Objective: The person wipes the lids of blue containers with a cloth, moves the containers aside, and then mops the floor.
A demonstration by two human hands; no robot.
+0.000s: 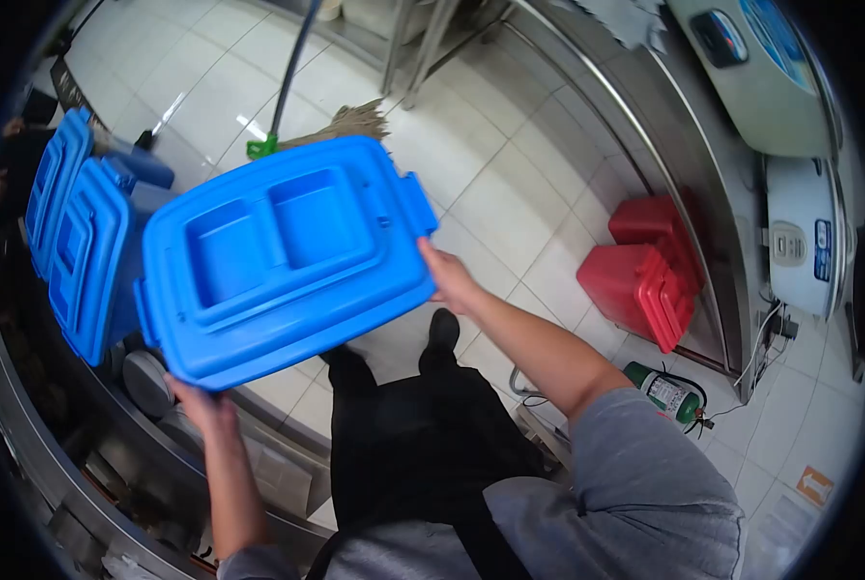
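I hold a large blue plastic bin lid (283, 256) flat in front of me, above the tiled floor. My left hand (203, 404) grips its near left edge from below. At the lid's right edge my right hand (449, 278) holds the rim beside a latch tab. Two more blue lidded bins (75, 237) stand on edge to the left, just behind the lid I hold.
A steel counter edge (56, 464) curves along the left. A mop (341, 124) lies on the white tiled floor (510, 193). Red containers (645, 271) sit under a steel counter at the right, with a green fire extinguisher (666, 391) and rice cookers (800, 237) nearby.
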